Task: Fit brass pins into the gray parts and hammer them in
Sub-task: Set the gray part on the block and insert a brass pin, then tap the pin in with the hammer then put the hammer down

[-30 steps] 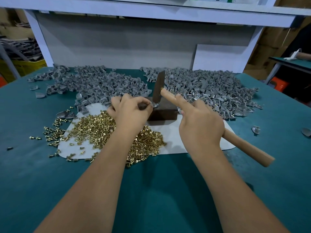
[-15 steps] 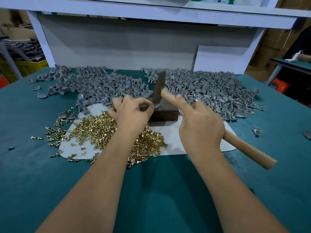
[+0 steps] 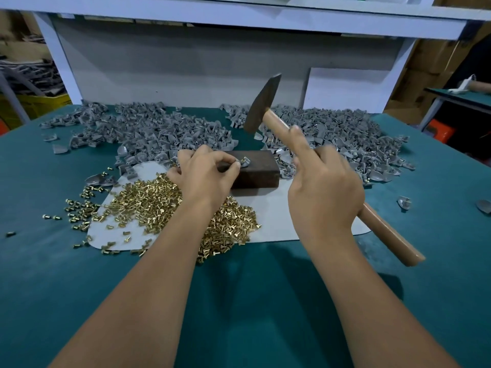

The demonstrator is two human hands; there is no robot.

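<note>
A dark metal block [image 3: 259,171] sits at the table's middle on a white mat [image 3: 276,221]. On its top lies a gray part [image 3: 244,162] with a brass pin in it, pinched at its left side by my left hand [image 3: 206,173]. My right hand [image 3: 324,187] grips the wooden handle of a hammer [image 3: 263,103], index finger stretched along the handle. The hammer head hangs raised above and behind the block. A heap of brass pins [image 3: 159,200] lies under my left wrist.
Two big piles of gray parts cover the back of the green table, one at the left [image 3: 148,131] and one at the right [image 3: 345,136]. Loose pins [image 3: 77,208] scatter left of the mat. Stray gray parts [image 3: 403,203] lie at the right. A white shelf frame [image 3: 239,14] stands behind.
The hammer head, resting on the part on the block before, has swung up and back. My left hand still holds the part in place on the block.
</note>
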